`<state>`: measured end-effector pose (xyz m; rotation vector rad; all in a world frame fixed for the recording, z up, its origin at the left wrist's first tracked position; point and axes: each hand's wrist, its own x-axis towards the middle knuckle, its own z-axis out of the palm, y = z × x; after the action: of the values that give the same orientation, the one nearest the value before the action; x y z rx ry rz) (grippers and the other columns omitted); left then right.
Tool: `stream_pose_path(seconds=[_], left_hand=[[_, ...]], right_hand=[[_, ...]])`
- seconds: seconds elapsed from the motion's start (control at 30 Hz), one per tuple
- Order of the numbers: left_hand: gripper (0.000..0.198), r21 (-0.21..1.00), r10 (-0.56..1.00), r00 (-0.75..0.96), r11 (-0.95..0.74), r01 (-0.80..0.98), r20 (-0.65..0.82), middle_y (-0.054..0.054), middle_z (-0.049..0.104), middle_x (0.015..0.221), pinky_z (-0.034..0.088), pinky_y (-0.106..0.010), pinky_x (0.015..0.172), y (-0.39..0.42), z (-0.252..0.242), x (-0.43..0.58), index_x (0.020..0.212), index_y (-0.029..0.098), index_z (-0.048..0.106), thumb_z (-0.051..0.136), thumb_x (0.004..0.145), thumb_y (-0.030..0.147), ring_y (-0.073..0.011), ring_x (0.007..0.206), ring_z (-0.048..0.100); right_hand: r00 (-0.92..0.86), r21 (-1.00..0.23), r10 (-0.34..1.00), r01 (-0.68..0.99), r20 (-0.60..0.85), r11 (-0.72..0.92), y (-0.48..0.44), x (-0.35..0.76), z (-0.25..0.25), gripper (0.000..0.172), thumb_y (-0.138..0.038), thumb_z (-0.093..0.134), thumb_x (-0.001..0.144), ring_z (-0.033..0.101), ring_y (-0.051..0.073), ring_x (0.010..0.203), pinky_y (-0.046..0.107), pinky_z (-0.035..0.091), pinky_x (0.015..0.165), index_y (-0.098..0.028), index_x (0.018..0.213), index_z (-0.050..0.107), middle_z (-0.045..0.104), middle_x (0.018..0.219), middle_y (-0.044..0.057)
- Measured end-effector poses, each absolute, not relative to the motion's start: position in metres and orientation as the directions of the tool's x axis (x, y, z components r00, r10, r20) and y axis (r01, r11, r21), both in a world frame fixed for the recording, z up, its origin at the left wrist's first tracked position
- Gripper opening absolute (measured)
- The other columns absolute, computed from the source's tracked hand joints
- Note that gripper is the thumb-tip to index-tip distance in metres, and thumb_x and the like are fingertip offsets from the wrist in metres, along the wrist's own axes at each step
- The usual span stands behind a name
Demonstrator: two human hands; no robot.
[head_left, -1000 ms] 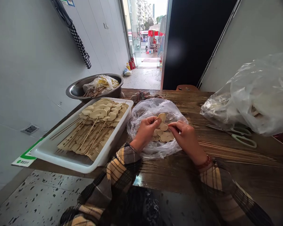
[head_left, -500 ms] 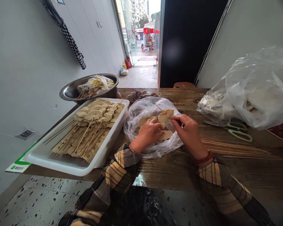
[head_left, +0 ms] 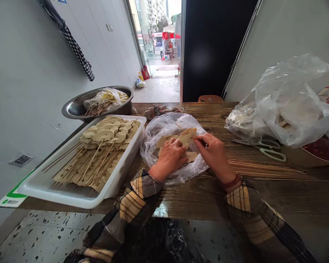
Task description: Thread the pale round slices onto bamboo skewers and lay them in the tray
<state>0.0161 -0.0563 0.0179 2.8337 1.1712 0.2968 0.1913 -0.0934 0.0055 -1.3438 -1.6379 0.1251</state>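
A clear plastic bag lies spread on the wooden table, with pale flat slices of food inside it. My right hand pinches a thin bamboo skewer from the right. That skewer runs through a beige slice, and its far end sticks out at upper left. Over the slices in the bag, my left hand is closed, its fingers bent downward; what they grip is hidden. On the left, a white plastic tray holds many skewered slices.
Loose bamboo skewers and green-handled scissors lie right of the bag. A bulky plastic bag stands at far right. Behind the tray is a metal basin with bagged skewers. A crumpled cloth sits at the table's back edge.
The whole view has shifted slightly, so the surroundings sit a little further left. Both hands keep nearly the same pose, and the right still holds the skewer with the slice.
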Motion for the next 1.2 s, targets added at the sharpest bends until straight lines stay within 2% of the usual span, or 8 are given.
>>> stream_pose_path(seconds=[0.3, 0.43, 0.57, 0.67, 0.73, 0.9, 1.1, 1.2], left_hand=[[0.017, 0.177, 0.749, 0.649, -0.662, 0.728, 0.129, -0.011, 0.06, 0.1, 0.04, -0.043, 0.086, -0.055, 0.012, 0.016, 0.08, 0.018, 0.067, 0.068, 0.078, 0.035, -0.0307, 0.103, 0.05], [0.006, 0.293, 0.739, 0.655, -0.669, 0.683, 0.158, -0.009, 0.061, 0.096, 0.042, -0.04, 0.086, -0.053, 0.006, 0.017, 0.075, 0.019, 0.064, 0.067, 0.076, 0.024, -0.0277, 0.1, 0.051], [0.011, 0.578, 0.775, 0.579, -0.601, 0.552, 0.253, -0.006, 0.062, 0.088, 0.043, -0.036, 0.084, -0.046, 0.002, 0.017, 0.067, 0.018, 0.059, 0.068, 0.073, 0.02, -0.0226, 0.093, 0.054], [0.023, 0.878, 0.851, 0.483, -0.378, 0.294, 0.204, -0.005, 0.063, 0.082, 0.043, -0.027, 0.068, -0.04, 0.005, 0.012, 0.066, 0.017, 0.055, 0.071, 0.074, 0.031, -0.0153, 0.077, 0.054], [0.03, 0.976, 0.893, 0.434, -0.182, 0.116, 0.115, -0.002, 0.059, 0.072, 0.039, -0.023, 0.057, -0.037, 0.008, 0.007, 0.068, 0.016, 0.053, 0.073, 0.072, 0.038, -0.0106, 0.063, 0.05], [0.036, 0.967, 0.956, 0.293, 0.077, -0.244, -0.002, 0.004, 0.055, 0.067, 0.046, -0.022, 0.054, -0.033, 0.015, -0.004, 0.075, 0.017, 0.052, 0.079, 0.064, 0.037, -0.0091, 0.057, 0.056], [0.042, 0.901, 0.984, 0.179, 0.083, -0.425, -0.007, -0.003, 0.068, 0.087, 0.052, -0.023, 0.063, -0.025, 0.017, -0.014, 0.093, 0.014, 0.063, 0.083, 0.06, 0.031, -0.0117, 0.07, 0.064], [0.042, 0.901, 0.991, 0.135, 0.063, -0.429, -0.005, -0.003, 0.068, 0.084, 0.052, -0.024, 0.066, -0.024, 0.018, -0.016, 0.09, 0.013, 0.064, 0.084, 0.059, 0.032, -0.0126, 0.073, 0.064]], right_hand=[[0.081, -0.605, 0.798, 0.698, 0.597, 0.382, -0.094, 0.191, 0.006, 0.018, -0.032, 0.055, 0.092, 0.067, 0.022, 0.086, 0.035, 0.051, 0.079, -0.024, 0.091, 0.071, 0.074, 0.092, 0.005], [0.074, -0.599, 0.794, 0.7, 0.604, 0.39, -0.095, 0.19, 0.007, 0.019, -0.033, 0.055, 0.092, 0.067, 0.022, 0.085, 0.036, 0.051, 0.079, -0.022, 0.091, 0.071, 0.073, 0.091, 0.006], [0.099, -0.614, 0.794, 0.694, 0.599, 0.377, -0.095, 0.191, 0.007, 0.019, -0.034, 0.055, 0.092, 0.067, 0.022, 0.086, 0.036, 0.051, 0.078, -0.023, 0.091, 0.071, 0.074, 0.091, 0.005], [0.128, -0.634, 0.79, 0.679, 0.599, 0.37, -0.095, 0.192, 0.008, 0.018, -0.034, 0.056, 0.091, 0.066, 0.022, 0.084, 0.035, 0.051, 0.077, -0.023, 0.09, 0.071, 0.074, 0.09, 0.005], [0.145, -0.646, 0.787, 0.668, 0.6, 0.369, -0.096, 0.193, 0.009, 0.019, -0.034, 0.056, 0.091, 0.066, 0.021, 0.081, 0.035, 0.05, 0.075, -0.023, 0.089, 0.071, 0.073, 0.088, 0.004], [0.136, -0.659, 0.792, 0.647, 0.595, 0.384, -0.099, 0.192, 0.011, 0.019, -0.035, 0.057, 0.091, 0.064, 0.02, 0.077, 0.034, 0.05, 0.071, -0.023, 0.09, 0.071, 0.073, 0.087, 0.004], [-0.019, -0.602, 0.821, 0.671, 0.57, 0.433, -0.1, 0.188, 0.007, 0.017, -0.032, 0.057, 0.092, 0.067, 0.022, 0.083, 0.035, 0.05, 0.074, -0.023, 0.092, 0.071, 0.074, 0.09, 0.004], [-0.087, -0.537, 0.832, 0.726, 0.548, 0.429, -0.099, 0.188, 0.003, 0.018, -0.032, 0.055, 0.093, 0.068, 0.023, 0.085, 0.036, 0.05, 0.076, -0.023, 0.094, 0.071, 0.074, 0.096, 0.006]])
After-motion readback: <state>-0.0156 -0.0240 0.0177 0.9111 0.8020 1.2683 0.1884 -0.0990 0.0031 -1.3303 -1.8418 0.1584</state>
